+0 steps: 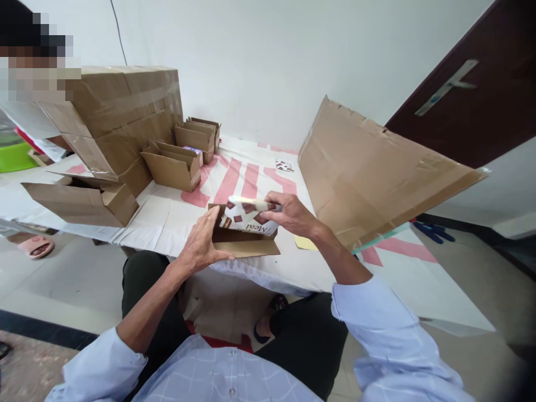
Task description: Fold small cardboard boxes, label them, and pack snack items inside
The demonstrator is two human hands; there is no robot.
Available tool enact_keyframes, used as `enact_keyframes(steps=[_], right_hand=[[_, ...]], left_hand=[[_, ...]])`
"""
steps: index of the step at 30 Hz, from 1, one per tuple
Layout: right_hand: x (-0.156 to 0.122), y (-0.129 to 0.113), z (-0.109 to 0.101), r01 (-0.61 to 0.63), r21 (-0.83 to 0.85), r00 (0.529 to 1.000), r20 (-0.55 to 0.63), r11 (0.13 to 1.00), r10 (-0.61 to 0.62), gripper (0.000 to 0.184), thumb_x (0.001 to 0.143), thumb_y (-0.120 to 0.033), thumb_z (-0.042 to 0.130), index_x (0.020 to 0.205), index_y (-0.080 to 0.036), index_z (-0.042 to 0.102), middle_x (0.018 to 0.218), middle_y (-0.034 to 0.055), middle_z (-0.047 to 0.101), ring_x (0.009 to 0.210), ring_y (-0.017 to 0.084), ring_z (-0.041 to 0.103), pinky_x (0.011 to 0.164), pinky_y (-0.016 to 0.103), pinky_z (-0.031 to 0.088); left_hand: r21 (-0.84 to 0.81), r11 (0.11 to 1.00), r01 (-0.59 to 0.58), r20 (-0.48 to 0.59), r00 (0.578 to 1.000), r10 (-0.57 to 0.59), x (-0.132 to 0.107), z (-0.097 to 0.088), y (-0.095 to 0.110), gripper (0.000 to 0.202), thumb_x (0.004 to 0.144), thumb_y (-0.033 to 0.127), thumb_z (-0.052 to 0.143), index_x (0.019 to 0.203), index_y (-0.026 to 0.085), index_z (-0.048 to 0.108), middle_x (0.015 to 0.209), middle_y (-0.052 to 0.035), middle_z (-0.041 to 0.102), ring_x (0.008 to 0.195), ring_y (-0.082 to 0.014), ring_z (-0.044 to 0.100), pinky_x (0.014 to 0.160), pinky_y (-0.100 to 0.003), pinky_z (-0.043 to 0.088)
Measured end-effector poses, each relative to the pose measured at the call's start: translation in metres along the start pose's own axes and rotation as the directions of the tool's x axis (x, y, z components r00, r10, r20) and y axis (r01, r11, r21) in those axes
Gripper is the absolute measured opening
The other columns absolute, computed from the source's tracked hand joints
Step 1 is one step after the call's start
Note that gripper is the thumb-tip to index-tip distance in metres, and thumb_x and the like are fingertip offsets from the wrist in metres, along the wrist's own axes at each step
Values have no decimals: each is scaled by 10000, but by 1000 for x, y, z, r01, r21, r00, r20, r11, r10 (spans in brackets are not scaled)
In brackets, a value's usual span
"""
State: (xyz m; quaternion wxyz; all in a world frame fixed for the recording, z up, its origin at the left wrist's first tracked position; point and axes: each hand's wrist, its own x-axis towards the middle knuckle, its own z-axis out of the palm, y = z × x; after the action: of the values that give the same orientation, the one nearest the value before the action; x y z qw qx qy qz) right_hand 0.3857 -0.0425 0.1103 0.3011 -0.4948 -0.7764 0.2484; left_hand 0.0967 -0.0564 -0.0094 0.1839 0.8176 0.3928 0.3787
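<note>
In front of me at the table's near edge stands an open brown cardboard box [247, 248]. My left hand [201, 240] grips its left end, with the thumb along the near flap and the fingers on the far side. My right hand [291, 213] is closed on the right end of a white printed carton [250, 216] with dark red squares and the word "Meal". The carton is tilted over the box's opening, its lower edge hidden by the near flap. Some motion blur lies on the carton's upper edge.
Several open brown boxes [171, 170] stand to the left, before a stack of taped cartons [125, 111]. A large cardboard sheet [385, 173] leans at the right. A small printed packet [285, 166] lies on the white cloth [251, 148]. Another person [37, 50] is at far left.
</note>
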Motion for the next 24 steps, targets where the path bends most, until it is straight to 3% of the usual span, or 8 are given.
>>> enact_keyframes(steps=[3,5,8,10,15,18,21,24], right_hand=[[-17,-3,-18,-111,284,990,-56,952,132,261,752,-392,783,786,-227,584,732,-41,573,700,155,519,652,288,399],[-25,-1,-20,-134,373,979,-97,918,182,295,716,-406,809,791,-224,589,730,-46,568,693,149,511,654,289,403],[-28,0,-16,-85,401,969,-181,912,170,321,688,-415,842,784,-215,610,739,-49,546,706,142,499,658,286,399],[-27,-2,-14,-41,394,966,-218,918,137,344,679,-426,860,752,-216,597,729,-54,520,701,136,485,655,284,404],[-23,-12,-18,5,401,966,-237,916,98,399,675,-459,909,758,-223,597,701,-57,541,673,135,495,639,281,423],[-23,-11,-22,38,462,954,-282,886,106,454,679,-537,935,817,-225,634,761,-27,639,709,155,557,654,290,464],[-25,-5,-22,86,559,925,-353,825,142,564,685,-662,932,943,-241,660,901,6,730,820,191,654,725,321,556],[-29,-1,-12,93,638,932,-325,765,159,638,725,-727,897,1091,-258,667,1024,18,762,900,210,715,774,359,639]], left_hand=[[-58,997,53,3,999,-53,8,-6,4,1197,711,535,982,1702,234,382,1636,-244,545,1514,-463,532,1224,-632,460],[-120,990,79,-28,996,-83,17,-12,9,1036,756,555,940,1631,221,498,1571,-221,618,1424,-430,621,1161,-594,526],[-303,946,112,-66,988,-138,36,-22,22,884,777,563,917,1524,199,615,1362,-179,750,1152,-343,759,938,-464,642],[-463,879,113,-45,987,-151,49,-27,32,780,789,550,911,1442,193,680,1190,-130,799,1006,-287,783,817,-374,652],[-614,781,111,31,993,-116,74,-34,51,425,800,508,911,1043,180,797,812,-30,762,707,-180,735,593,-244,594],[-682,715,157,42,983,-176,80,-33,54,434,741,525,951,900,166,766,723,-24,737,613,-161,722,536,-228,588],[-751,634,185,16,965,-263,81,-30,55,503,688,548,982,888,156,740,750,-37,758,624,-171,757,556,-234,623],[-805,562,189,-19,939,-344,80,-25,56,561,673,578,987,912,151,711,777,-34,766,612,-162,761,551,-225,627]])
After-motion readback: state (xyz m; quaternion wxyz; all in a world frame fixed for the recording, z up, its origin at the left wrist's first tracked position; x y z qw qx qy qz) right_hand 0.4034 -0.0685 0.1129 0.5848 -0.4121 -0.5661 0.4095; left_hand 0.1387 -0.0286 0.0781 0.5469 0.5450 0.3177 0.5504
